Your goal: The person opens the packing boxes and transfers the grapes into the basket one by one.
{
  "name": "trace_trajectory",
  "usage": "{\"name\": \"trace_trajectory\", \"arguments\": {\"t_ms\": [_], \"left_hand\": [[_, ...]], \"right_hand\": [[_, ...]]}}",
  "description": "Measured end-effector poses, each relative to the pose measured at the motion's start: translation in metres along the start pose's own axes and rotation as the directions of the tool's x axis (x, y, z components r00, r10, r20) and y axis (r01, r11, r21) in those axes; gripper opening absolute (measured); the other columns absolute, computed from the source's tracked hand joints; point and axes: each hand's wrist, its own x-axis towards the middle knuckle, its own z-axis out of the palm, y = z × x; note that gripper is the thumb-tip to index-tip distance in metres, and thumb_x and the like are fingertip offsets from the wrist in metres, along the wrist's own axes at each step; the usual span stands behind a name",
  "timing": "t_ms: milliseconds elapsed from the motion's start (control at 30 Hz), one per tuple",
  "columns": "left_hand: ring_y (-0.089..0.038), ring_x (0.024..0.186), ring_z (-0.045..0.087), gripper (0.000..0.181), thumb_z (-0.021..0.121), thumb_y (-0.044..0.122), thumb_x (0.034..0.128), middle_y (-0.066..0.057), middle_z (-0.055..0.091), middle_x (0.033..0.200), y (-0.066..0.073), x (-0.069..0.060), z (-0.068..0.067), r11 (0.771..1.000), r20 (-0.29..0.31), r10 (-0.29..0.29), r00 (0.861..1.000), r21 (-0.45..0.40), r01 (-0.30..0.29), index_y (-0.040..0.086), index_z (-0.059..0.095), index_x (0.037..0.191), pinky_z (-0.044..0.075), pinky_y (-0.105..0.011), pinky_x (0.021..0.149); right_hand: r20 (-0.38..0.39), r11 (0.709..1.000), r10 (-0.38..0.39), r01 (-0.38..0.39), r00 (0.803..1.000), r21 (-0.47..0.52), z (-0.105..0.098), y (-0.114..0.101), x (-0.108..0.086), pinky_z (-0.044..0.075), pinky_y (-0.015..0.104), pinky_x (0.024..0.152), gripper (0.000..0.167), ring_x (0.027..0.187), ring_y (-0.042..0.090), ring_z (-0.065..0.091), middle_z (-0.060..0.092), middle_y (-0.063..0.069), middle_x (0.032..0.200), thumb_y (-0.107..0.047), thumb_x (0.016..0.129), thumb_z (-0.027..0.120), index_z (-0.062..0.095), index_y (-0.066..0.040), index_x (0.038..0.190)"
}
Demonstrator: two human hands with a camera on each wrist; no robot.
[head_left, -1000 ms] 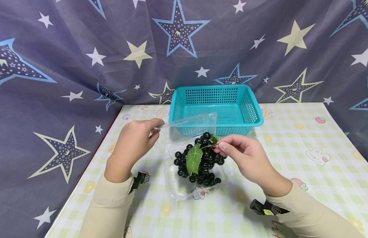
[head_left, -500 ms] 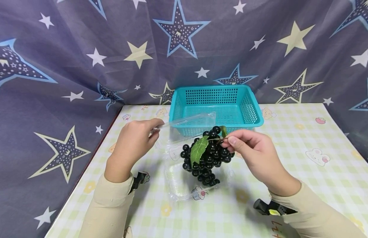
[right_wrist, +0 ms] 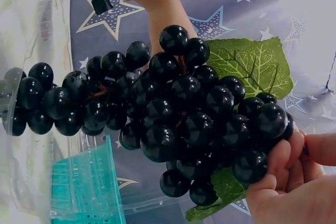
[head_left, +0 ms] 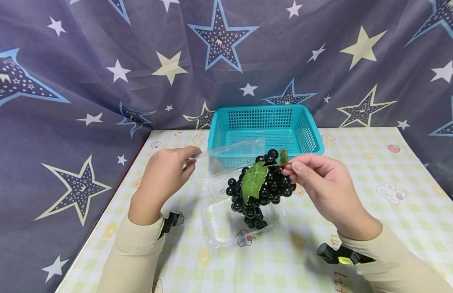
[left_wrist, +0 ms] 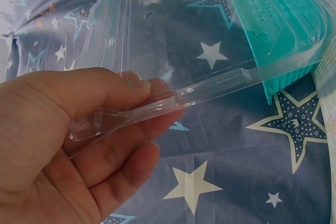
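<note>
Black grapes [head_left: 272, 187], a bunch with green leaves [head_left: 254, 181], hang by their stem from my right hand [head_left: 327, 191], whose thumb and fingers pinch it. In the right wrist view the bunch [right_wrist: 184, 103] fills the middle, its thin end by the clear plastic wall. My left hand [head_left: 166, 175] pinches the rim of the raised lid [head_left: 237, 149] of a clear plastic clamshell box. The left wrist view shows thumb and fingers on that lid edge [left_wrist: 226, 82]. The box's lower half [head_left: 221, 221] lies on the table under the grapes.
A turquoise plastic basket [head_left: 266, 152] with perforated sides stands behind the box, partly seen through the lid. The table has a green checked cloth [head_left: 358, 195]. A dark star-patterned curtain [head_left: 270, 49] rises at the back and left.
My right hand has moved right and up with the grapes, raising most of the bunch above the clamshell box. The left hand and lid have stayed in place.
</note>
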Motion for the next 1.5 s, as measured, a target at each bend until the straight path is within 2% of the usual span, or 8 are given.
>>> {"name": "trace_trajectory", "arguments": {"t_ms": [133,567,733,1067,1300,1500], "left_hand": [[-0.018,0.066,0.068,0.026,0.068,0.005,0.0887,0.003,0.077,0.088,0.0,0.0,0.0,1.0,0.001,-0.002,1.0,0.002,0.002,0.019,0.077,0.108,0.053,-0.045,0.061],[-0.019,0.068,0.069,0.026,0.069,0.004,0.0892,0.002,0.077,0.088,-0.001,0.0,-0.001,1.0,0.023,-0.015,1.0,0.002,0.015,0.018,0.077,0.11,0.053,-0.045,0.061],[-0.018,0.067,0.068,0.026,0.069,0.004,0.0891,0.003,0.077,0.088,-0.001,0.0,-0.001,1.0,0.021,-0.018,1.0,0.002,0.018,0.018,0.077,0.109,0.053,-0.045,0.061],[-0.019,0.069,0.07,0.025,0.069,0.005,0.0892,0.002,0.078,0.089,-0.001,0.0,-0.001,1.0,0.014,-0.015,1.0,0.001,0.015,0.018,0.077,0.109,0.054,-0.045,0.062],[-0.019,0.069,0.07,0.025,0.069,0.005,0.0893,0.002,0.078,0.089,-0.001,0.0,-0.001,1.0,0.015,-0.015,1.0,0.006,0.015,0.018,0.077,0.109,0.054,-0.045,0.062],[-0.019,0.069,0.07,0.025,0.068,0.005,0.0898,0.001,0.078,0.089,-0.001,0.0,-0.001,1.0,0.022,-0.022,1.0,0.004,0.022,0.017,0.077,0.11,0.053,-0.045,0.061]], "right_hand": [[-0.004,0.998,-0.007,0.007,1.0,0.062,-0.003,-0.003,0.0,0.059,0.023,0.084,0.02,0.096,0.015,0.074,0.077,0.01,0.103,0.009,0.102,0.054,0.072,0.005,0.107],[-0.071,0.988,-0.061,0.071,0.996,0.14,-0.009,-0.013,0.002,0.06,0.025,0.083,0.021,0.094,0.018,0.074,0.075,0.015,0.102,0.011,0.102,0.05,0.071,0.011,0.107],[-0.144,0.989,-0.072,0.089,0.987,0.119,-0.01,-0.016,0.003,0.06,0.025,0.08,0.02,0.09,0.018,0.073,0.076,0.016,0.099,0.01,0.102,0.052,0.071,0.013,0.106],[-0.197,0.959,-0.078,0.128,0.977,0.253,-0.021,-0.026,0.005,0.06,0.026,0.078,0.022,0.09,0.022,0.074,0.076,0.02,0.099,0.012,0.102,0.049,0.07,0.015,0.105],[-0.228,0.936,-0.105,0.174,0.968,0.306,-0.031,-0.033,0.005,0.06,0.027,0.078,0.024,0.091,0.025,0.073,0.074,0.022,0.1,0.012,0.103,0.046,0.069,0.018,0.107],[-0.279,0.919,-0.137,0.227,0.951,0.322,-0.039,-0.04,0.007,0.059,0.029,0.075,0.022,0.089,0.027,0.071,0.072,0.023,0.1,0.011,0.103,0.047,0.068,0.019,0.105]]}}
